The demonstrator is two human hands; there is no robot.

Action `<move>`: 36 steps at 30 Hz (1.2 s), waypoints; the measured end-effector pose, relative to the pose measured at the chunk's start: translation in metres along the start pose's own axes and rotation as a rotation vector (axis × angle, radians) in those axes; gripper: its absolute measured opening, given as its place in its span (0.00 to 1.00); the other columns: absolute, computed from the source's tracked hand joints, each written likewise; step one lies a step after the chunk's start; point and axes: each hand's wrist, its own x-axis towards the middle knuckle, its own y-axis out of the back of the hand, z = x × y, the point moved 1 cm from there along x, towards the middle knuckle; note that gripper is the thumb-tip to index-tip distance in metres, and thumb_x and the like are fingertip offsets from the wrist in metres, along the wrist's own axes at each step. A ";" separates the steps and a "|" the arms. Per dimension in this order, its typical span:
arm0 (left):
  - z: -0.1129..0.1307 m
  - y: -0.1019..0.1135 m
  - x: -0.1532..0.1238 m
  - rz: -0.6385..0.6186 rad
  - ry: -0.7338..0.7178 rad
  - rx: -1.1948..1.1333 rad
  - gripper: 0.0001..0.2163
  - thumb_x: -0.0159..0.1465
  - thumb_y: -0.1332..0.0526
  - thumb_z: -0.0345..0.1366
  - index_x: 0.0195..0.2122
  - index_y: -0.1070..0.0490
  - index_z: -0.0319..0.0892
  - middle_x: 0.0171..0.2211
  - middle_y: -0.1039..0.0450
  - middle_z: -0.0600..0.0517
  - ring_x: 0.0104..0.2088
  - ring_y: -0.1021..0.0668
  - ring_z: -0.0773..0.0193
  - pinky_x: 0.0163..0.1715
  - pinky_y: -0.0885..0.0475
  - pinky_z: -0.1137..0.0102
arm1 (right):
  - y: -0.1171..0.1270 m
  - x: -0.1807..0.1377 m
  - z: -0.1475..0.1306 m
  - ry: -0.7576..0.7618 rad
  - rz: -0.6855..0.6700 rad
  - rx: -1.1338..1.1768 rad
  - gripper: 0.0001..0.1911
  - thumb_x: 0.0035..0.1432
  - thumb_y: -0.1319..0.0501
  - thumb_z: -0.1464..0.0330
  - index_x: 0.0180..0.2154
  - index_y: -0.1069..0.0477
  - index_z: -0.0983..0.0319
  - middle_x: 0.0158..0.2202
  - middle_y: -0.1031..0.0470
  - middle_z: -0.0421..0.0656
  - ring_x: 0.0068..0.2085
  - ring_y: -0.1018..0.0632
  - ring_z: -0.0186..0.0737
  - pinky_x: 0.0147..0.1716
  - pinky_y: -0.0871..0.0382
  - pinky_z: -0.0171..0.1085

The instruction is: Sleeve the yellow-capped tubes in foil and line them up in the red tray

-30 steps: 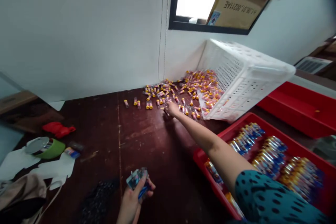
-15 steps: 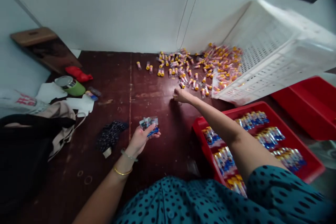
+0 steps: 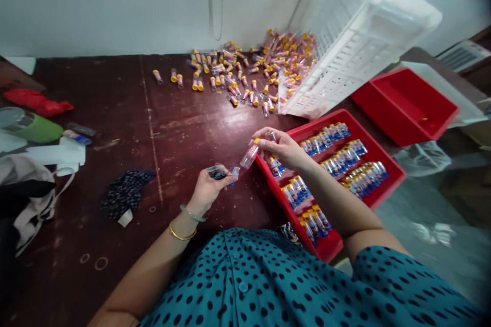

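My right hand pinches a small clear tube with a yellow cap and pink contents. My left hand is closed around a stack of small blue-and-clear printed sleeves. One sleeve sticks out at the left fingertips, close to the lower end of the tube; whether they touch I cannot tell. Under my right forearm lies a red tray with rows of yellow-capped tubes in blue wrapping. Beyond my hands, many pink tubes with yellow caps are scattered on the dark red table.
A white perforated basket lies tipped on its side, tubes spilling from its mouth. Behind the tray stands a red bin. To the left are a dark patterned cloth, a green cup and a red bag.
My right hand has come back from the scattered tubes with one tube, near my left hand. A sleeve now protrudes from my left fingers. The view has swung right.
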 end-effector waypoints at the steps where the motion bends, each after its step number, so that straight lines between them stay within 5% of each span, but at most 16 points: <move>1: 0.001 -0.006 0.000 -0.030 -0.006 0.003 0.12 0.47 0.25 0.35 0.23 0.28 0.40 0.22 0.30 0.57 0.24 0.29 0.70 0.27 0.32 0.73 | 0.005 -0.002 0.001 0.010 0.011 0.016 0.17 0.57 0.35 0.57 0.43 0.32 0.62 0.32 0.25 0.39 0.25 0.28 0.27 0.22 0.35 0.28; 10: 0.006 -0.049 0.003 -0.257 0.109 -0.023 0.11 0.49 0.26 0.37 0.29 0.24 0.39 0.27 0.26 0.53 0.29 0.26 0.66 0.32 0.29 0.70 | 0.031 -0.034 0.003 0.171 0.044 -0.249 0.14 0.58 0.34 0.61 0.43 0.28 0.61 0.25 0.35 0.34 0.23 0.38 0.26 0.23 0.43 0.29; 18: 0.001 -0.087 -0.004 -0.308 0.381 -0.240 0.17 0.51 0.26 0.41 0.39 0.23 0.37 0.32 0.22 0.50 0.31 0.23 0.64 0.35 0.27 0.69 | 0.033 -0.070 0.025 0.207 0.170 -0.357 0.12 0.57 0.34 0.59 0.36 0.26 0.62 0.32 0.24 0.39 0.30 0.29 0.32 0.30 0.38 0.32; 25: 0.000 -0.101 -0.004 -0.281 0.279 -0.192 0.15 0.52 0.27 0.39 0.38 0.21 0.38 0.32 0.20 0.50 0.33 0.21 0.62 0.37 0.27 0.69 | 0.028 -0.093 0.047 0.159 0.223 -0.247 0.13 0.53 0.30 0.62 0.38 0.25 0.62 0.36 0.22 0.39 0.24 0.34 0.27 0.25 0.41 0.30; 31: -0.004 -0.105 -0.004 -0.268 0.243 -0.133 0.14 0.51 0.26 0.38 0.39 0.20 0.40 0.37 0.18 0.50 0.38 0.21 0.61 0.42 0.28 0.69 | 0.035 -0.096 0.043 0.185 0.141 -0.235 0.09 0.57 0.33 0.63 0.37 0.25 0.62 0.43 0.20 0.43 0.38 0.22 0.36 0.38 0.32 0.33; 36: -0.006 -0.107 -0.003 -0.249 0.267 -0.118 0.16 0.49 0.25 0.40 0.38 0.19 0.40 0.34 0.18 0.51 0.37 0.21 0.61 0.42 0.28 0.68 | 0.038 -0.095 0.045 0.172 0.119 -0.294 0.09 0.57 0.33 0.63 0.36 0.25 0.62 0.43 0.19 0.44 0.35 0.22 0.35 0.34 0.31 0.32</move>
